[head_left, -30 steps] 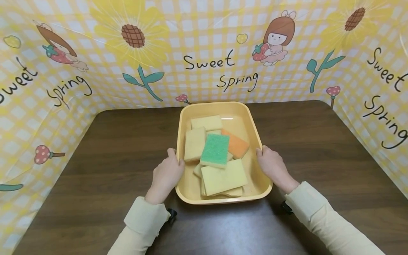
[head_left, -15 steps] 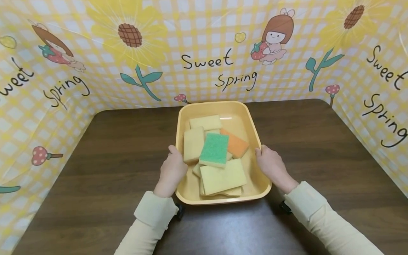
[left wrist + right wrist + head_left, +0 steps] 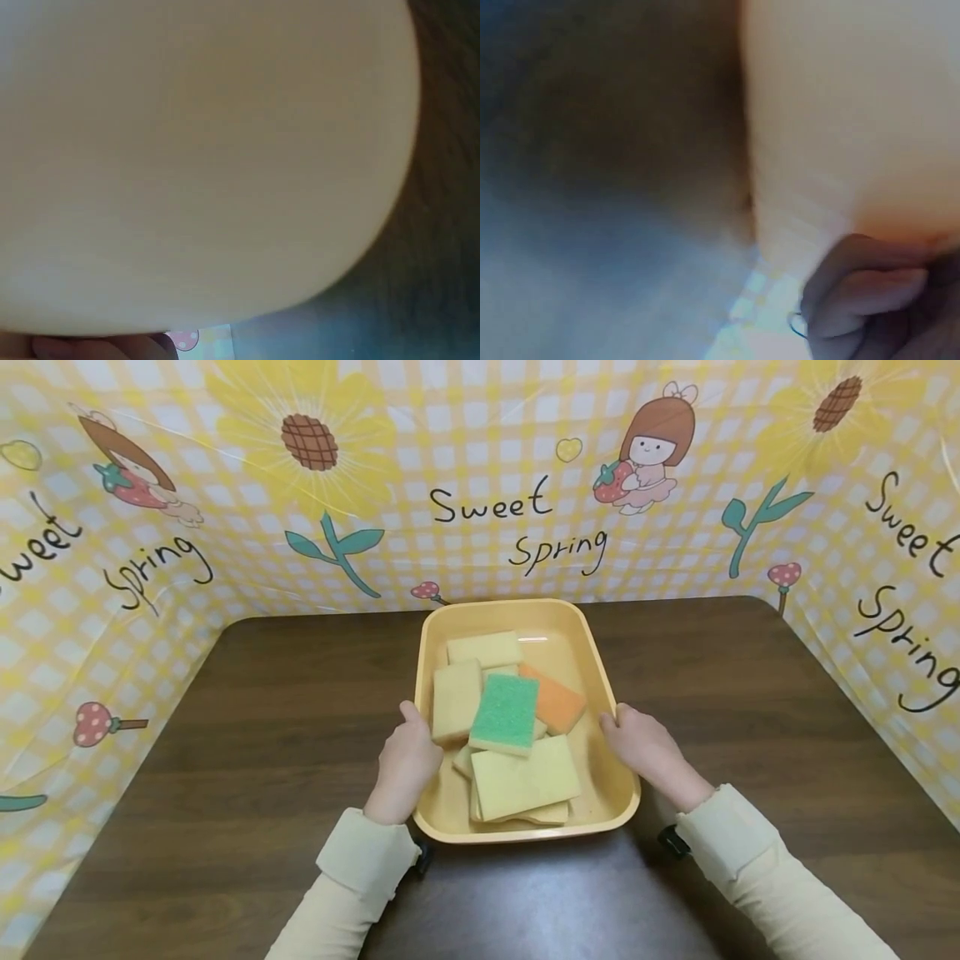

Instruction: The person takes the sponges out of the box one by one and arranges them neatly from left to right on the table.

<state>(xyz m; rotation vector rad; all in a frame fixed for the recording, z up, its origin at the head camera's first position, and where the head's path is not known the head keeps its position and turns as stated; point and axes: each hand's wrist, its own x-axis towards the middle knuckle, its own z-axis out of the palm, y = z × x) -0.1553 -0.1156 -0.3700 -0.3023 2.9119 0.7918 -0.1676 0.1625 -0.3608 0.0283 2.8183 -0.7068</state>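
Note:
A yellow plastic tray [image 3: 525, 837] holds several sponges. On top lies a green-faced sponge [image 3: 505, 710], beside an orange sponge [image 3: 559, 703]; pale yellow sponges [image 3: 525, 777] are stacked around them. My left hand [image 3: 405, 768] grips the tray's left side, its thumb along the rim. The right hand [image 3: 648, 752] holds the opposite side. Most of the left wrist view is filled by the tray's outer wall [image 3: 202, 165], with fingertips [image 3: 97, 348] at the bottom edge. In the right wrist view, curled fingers [image 3: 870, 292] sit against the tray wall [image 3: 840, 112].
The dark wooden table [image 3: 262, 735] extends on both sides of the tray. A yellow checked cloth [image 3: 480, 552] with printed flowers and lettering stands as a wall behind the table and along its left and right sides.
My left hand has shifted slightly right and closer over the rim, its thumb now pointing forward. The tray, sponges and right hand stay in nearly the same place.

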